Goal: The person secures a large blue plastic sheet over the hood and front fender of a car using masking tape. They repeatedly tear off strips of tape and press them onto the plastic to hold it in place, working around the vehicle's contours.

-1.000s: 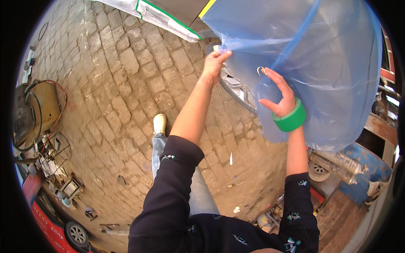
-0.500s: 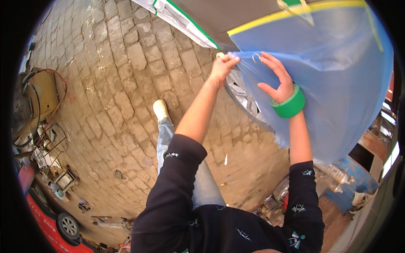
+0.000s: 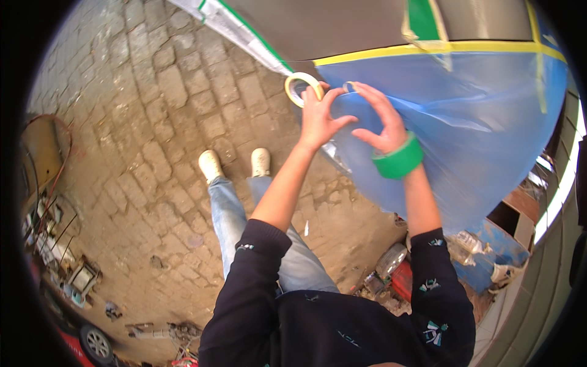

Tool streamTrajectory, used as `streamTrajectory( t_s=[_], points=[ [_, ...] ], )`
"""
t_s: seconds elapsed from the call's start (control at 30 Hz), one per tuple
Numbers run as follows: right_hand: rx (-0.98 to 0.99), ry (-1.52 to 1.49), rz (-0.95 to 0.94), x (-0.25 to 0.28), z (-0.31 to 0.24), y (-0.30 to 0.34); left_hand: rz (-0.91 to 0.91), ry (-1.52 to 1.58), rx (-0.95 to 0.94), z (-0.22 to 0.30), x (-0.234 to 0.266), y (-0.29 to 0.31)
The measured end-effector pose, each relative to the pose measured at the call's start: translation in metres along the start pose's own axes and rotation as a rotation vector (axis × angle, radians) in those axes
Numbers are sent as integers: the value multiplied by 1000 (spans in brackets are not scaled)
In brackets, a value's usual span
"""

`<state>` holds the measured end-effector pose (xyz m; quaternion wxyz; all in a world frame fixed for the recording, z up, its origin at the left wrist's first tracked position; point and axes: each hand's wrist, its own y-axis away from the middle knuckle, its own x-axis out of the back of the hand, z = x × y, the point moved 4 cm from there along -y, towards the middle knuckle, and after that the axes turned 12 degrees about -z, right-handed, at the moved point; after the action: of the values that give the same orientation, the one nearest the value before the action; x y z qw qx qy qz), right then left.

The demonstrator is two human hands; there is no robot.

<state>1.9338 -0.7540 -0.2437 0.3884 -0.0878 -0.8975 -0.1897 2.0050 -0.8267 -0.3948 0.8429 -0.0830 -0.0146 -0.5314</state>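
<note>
My left hand [image 3: 319, 122] has a roll of pale yellow masking tape [image 3: 288, 92] on its fingers, at the near left corner of a blue plastic sheet [image 3: 465, 134]. The thumb points toward my right hand [image 3: 386, 125], whose fingers and thumb are spread over the sheet. A small curled piece of tape [image 3: 348, 87] is at the right index fingertip. Around my right wrist sits a green tape roll [image 3: 398, 160]. Yellow tape [image 3: 379, 55] runs along the sheet's upper edge, against a grey-brown vehicle panel [image 3: 342, 27].
White paper with a green edge [image 3: 238, 30] covers the panel's left side. Stone paving [image 3: 165, 122] lies under my feet. At the left are hoses and scrap parts [image 3: 82, 278], and a red car's wheel [image 3: 96, 344]. A blue box [image 3: 495, 251] stands behind my right arm.
My left hand has let go of the sheet's corner and turned, bringing the masking tape roll into full view. My right hand has shifted left and slightly down. Both my feet now show.
</note>
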Motion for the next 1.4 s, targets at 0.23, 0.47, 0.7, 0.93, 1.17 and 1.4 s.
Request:
streamTrajectory(
  t_s=[0.23, 0.47, 0.7, 0.93, 1.17, 1.4],
  points=[
    [44, 565, -78, 6, -46, 13, 8, -36, -55, -5, 1, 11],
    [82, 1005, 8, 19, -30, 13, -97, 536, 168, -37, -6, 25],
    [96, 902, -76, 13, -14, 5, -105, 1116, 440, -44, -47, 62],
    [-107, 869, -221, 23, -28, 6, -46, 1391, 494, -41, -66, 77],
    [-135, 796, -271, 27, -30, 0, 47, 1557, 442, -39, -53, 67],
    [-191, 491, -562, 7, -19, -3, 89, 1733, 351, -50, -52, 70]
  ],
)
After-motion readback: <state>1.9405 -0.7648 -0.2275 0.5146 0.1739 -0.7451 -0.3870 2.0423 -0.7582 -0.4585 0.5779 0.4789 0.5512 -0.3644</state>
